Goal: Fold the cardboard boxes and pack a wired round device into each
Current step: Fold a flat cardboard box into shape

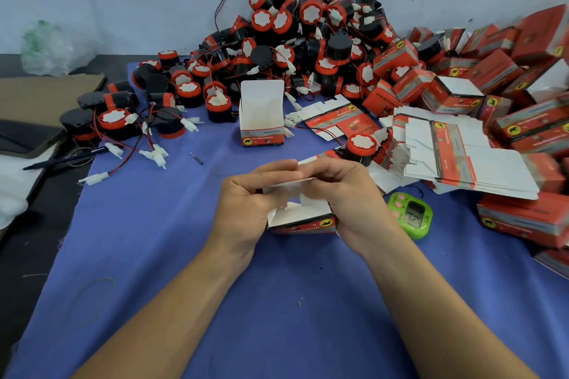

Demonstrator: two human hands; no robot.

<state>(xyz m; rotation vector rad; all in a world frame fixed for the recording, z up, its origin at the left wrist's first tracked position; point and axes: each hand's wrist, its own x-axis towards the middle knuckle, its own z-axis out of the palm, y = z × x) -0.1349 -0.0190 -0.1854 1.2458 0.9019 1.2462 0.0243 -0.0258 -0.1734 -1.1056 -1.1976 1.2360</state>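
Note:
A small red and white cardboard box [303, 220] is held over the blue cloth between my left hand [246, 203] and my right hand [345, 197]; both grip it, with fingers pressing its white flaps at the top. Behind them a second folded box [261, 120] stands upright with its lid open. A big heap of round black and red wired devices [295, 40] fills the back. One device [360, 146] lies just beyond my right hand. A stack of flat unfolded boxes [455, 157] lies at the right.
Packed red boxes [492, 77] pile up along the right edge. A green timer [411, 214] sits right of my hands. A pen [70, 158] and brown cardboard [46, 92] lie at the left, off the blue cloth [172, 255]. A plastic bag [52, 46] sits at back left.

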